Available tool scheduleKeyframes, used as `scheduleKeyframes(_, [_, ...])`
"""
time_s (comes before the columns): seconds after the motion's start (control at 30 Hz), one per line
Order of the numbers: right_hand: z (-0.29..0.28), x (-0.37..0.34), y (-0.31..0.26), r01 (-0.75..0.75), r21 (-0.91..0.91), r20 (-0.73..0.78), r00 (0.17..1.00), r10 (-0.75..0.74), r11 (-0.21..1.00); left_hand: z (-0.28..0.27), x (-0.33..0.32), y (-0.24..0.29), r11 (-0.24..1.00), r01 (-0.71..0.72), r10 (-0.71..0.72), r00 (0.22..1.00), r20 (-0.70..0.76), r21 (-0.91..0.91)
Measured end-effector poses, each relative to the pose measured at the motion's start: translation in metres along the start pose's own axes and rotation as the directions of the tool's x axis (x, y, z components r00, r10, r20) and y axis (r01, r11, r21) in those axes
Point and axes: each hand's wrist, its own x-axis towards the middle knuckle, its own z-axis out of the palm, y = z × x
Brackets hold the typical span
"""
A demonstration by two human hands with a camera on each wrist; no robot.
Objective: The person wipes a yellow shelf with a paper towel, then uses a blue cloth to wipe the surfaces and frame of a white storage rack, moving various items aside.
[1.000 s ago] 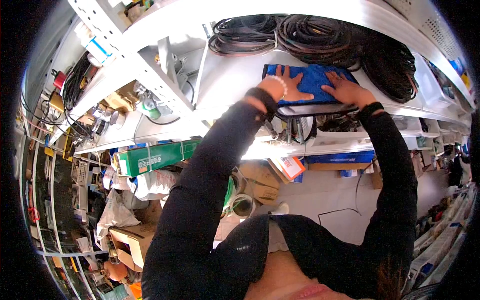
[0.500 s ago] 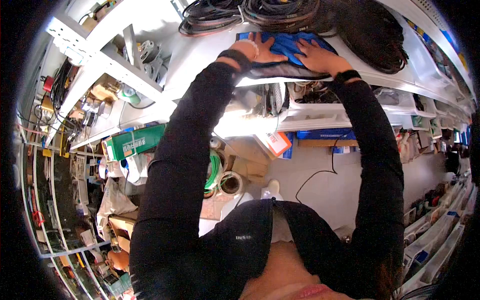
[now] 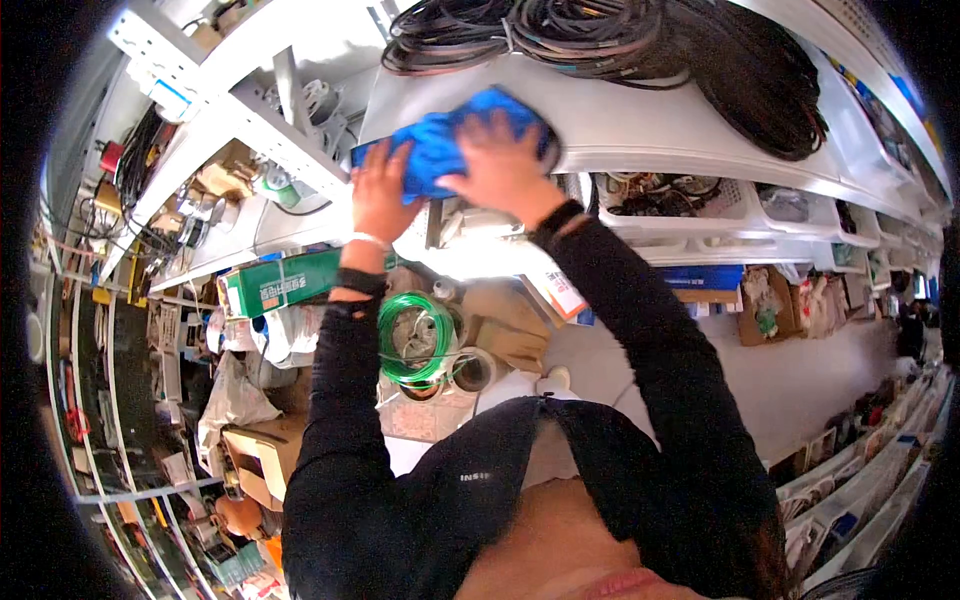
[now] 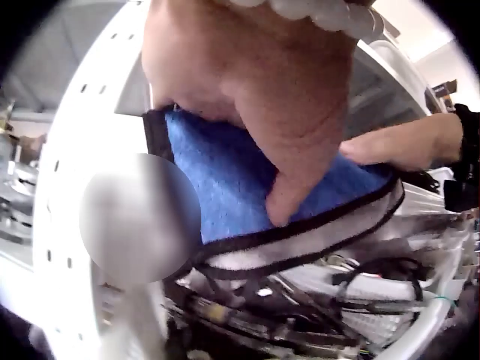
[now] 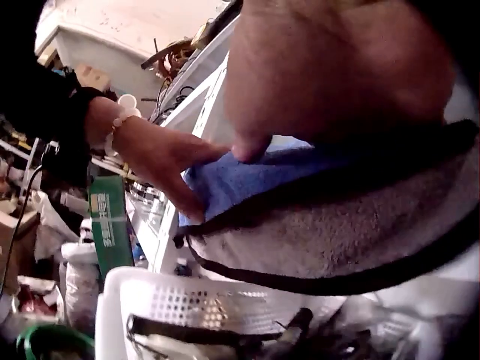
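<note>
A blue cloth (image 3: 432, 150) with black edging and a grey underside lies on the white shelf (image 3: 640, 125), beside its left upright. My left hand (image 3: 385, 203) presses on the cloth's left end with fingers extended. Over its right part, my right hand (image 3: 503, 172) lies with fingers spread, slightly blurred. In the left wrist view, the left thumb rests on the blue face of the cloth (image 4: 217, 184), close to its front edge. The grey underside (image 5: 307, 240) of the cloth shows along the front in the right wrist view, hanging over the shelf edge.
Coils of black cable (image 3: 590, 40) lie along the back of the shelf, with a dark bundle (image 3: 765, 85) at right. A perforated white upright (image 3: 285, 135) stands at left. Below are a white basket (image 5: 195, 292) of parts, a green box (image 3: 285, 283) and a green wire coil (image 3: 445, 350).
Both hands have slid the cloth leftward along the shelf, from below the cable coils to the left upright. The cloth is now more bunched, and the hands are closer together.
</note>
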Motion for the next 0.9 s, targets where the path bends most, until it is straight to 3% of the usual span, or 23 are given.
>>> scheduleKeyframes(0.1, [0.010, 0.020, -0.010, 0.125, 0.156, -0.005, 0.992, -0.126, 0.980, -0.021, 0.003, -0.021, 0.997, 0.039, -0.026, 0.981, 0.192, -0.069])
scheduleKeyframes(0.2, [0.006, 0.015, 0.030, 0.042, 0.209, 0.071, 0.996, -0.058, 0.977, -0.021, 0.018, -0.002, 0.993, 0.110, -0.097, 0.954, 0.282, -0.030])
scheduleKeyframes(0.23, [-0.008, 0.005, 0.047, -0.039, 0.115, 0.089, 0.996, 0.029, 0.993, -0.007, 0.023, 0.002, 0.994, 0.036, -0.009, 0.967, 0.255, -0.101])
scheduleKeyframes(0.27, [-0.026, -0.004, 0.065, -0.137, 0.030, 0.191, 0.973, 0.129, 0.990, -0.003, 0.028, 0.022, 0.982, -0.062, 0.099, 0.973, 0.207, -0.179])
scheduleKeyframes(0.33, [-0.054, -0.031, 0.109, -0.242, -0.048, 0.210, 0.946, 0.247, 0.969, -0.005, 0.035, 0.080, 0.967, -0.192, 0.226, 0.951, 0.212, -0.167])
scheduleKeyframes(0.37, [-0.069, -0.045, 0.130, -0.314, -0.043, 0.229, 0.921, 0.315, 0.949, -0.002, 0.038, 0.106, 0.934, -0.260, 0.306, 0.936, 0.174, -0.245])
scheduleKeyframes(0.47, [-0.098, -0.077, 0.195, -0.429, -0.125, 0.291, 0.846, 0.446, 0.895, -0.001, 0.060, 0.180, 0.897, -0.360, 0.422, 0.870, 0.255, -0.256])
scheduleKeyframes(0.6, [-0.112, -0.070, 0.250, -0.451, -0.263, 0.304, 0.800, 0.517, 0.853, 0.003, 0.101, 0.247, 0.918, -0.290, 0.381, 0.837, 0.394, -0.272])
scheduleKeyframes(0.7, [-0.100, -0.027, 0.305, -0.522, -0.069, 0.417, 0.759, 0.500, 0.850, 0.020, 0.146, 0.279, 0.948, -0.203, 0.306, 0.787, 0.536, -0.244])
scheduleKeyframes(0.77, [-0.080, 0.030, 0.355, -0.216, -0.265, 0.678, 0.651, 0.341, 0.940, 0.035, 0.180, 0.287, 0.963, -0.145, 0.255, 0.770, 0.585, -0.229])
scheduleKeyframes(0.87, [-0.088, 0.057, 0.356, 0.145, -0.326, 0.907, 0.328, 0.265, 0.934, 0.074, 0.210, 0.295, 0.980, -0.171, 0.199, 0.756, 0.623, -0.105])
scheduleKeyframes(0.9, [-0.100, 0.044, 0.336, 0.113, -0.312, 0.885, 0.396, 0.245, 0.943, 0.090, 0.210, 0.294, 0.977, -0.187, 0.211, 0.780, 0.589, -0.102])
